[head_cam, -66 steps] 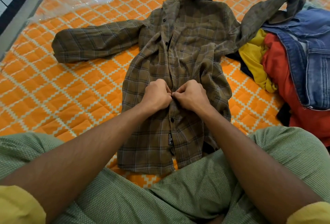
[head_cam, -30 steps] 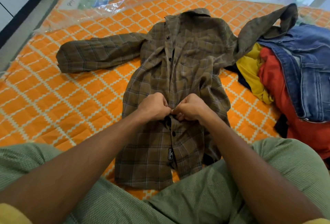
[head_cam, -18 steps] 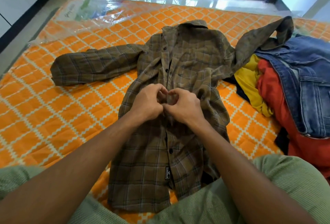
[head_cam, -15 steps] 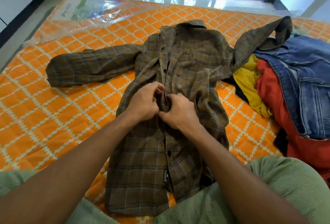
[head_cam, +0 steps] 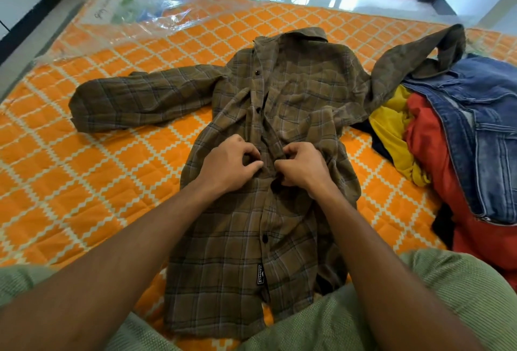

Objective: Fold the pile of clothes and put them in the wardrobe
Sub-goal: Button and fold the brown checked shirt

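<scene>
The olive-brown checked flannel shirt (head_cam: 293, 93) is laid front-up on the orange quilted mattress (head_cam: 98, 182), directly beneath the fingers. Its front placket is pinched at mid-chest by the curled fingers (head_cam: 253, 166) of the left hand (head_cam: 228, 164) and by those of the right hand (head_cam: 303, 167), one front edge to each (a buttoning action, by the look of it).

Nearer the person than the fingers, the placket lies closed. Beyond the fingers, toward the collar, it appears unfastened.

No fold has yet been made. One sleeve is spread to the left of the fingers. The other is draped to the right, over the heap of yellow, red and blue denim garments (head_cam: 436, 138). No folded garment is seen in that heap. The wardrobe is not in view.

The task is judged to be at an early stage. The first garment is only being prepared, and all folding and stowing remain.
</scene>
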